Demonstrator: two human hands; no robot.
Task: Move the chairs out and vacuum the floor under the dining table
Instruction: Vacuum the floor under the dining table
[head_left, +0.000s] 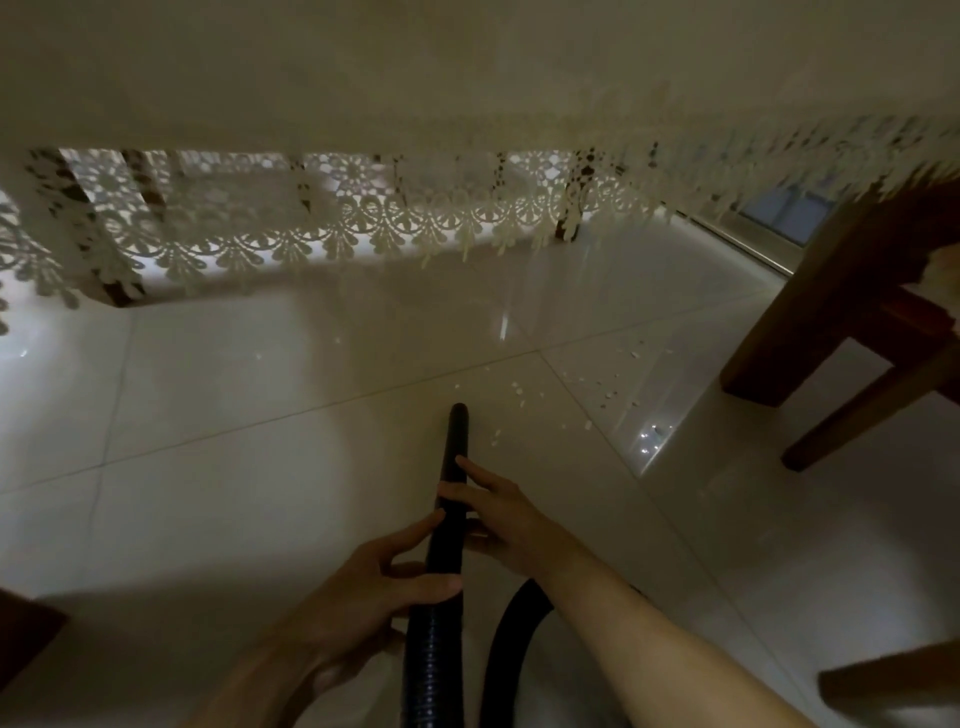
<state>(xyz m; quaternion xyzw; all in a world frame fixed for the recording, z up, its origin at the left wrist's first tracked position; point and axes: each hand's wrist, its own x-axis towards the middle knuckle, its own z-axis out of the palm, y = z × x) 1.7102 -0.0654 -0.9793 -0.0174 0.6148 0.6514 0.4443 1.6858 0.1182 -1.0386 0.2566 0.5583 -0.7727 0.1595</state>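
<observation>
I look under the dining table, whose cream lace tablecloth (363, 228) hangs across the top of the head view. A black vacuum hose (451, 467) points forward over the pale tiled floor (234, 395), its open end low over the tiles. My left hand (374, 577) grips the hose near its ribbed part. My right hand (498, 514) holds it further forward, with the index finger laid along the tube. Several small white crumbs (597, 379) lie on the tiles just ahead and right of the hose end.
A brown wooden table leg with a slanted brace (831, 312) stands at the right. Dark chair or table legs (566, 208) show behind the lace at the far side. Another wooden piece (893, 686) is at the lower right corner, and a dark brown edge (21, 634) at the lower left.
</observation>
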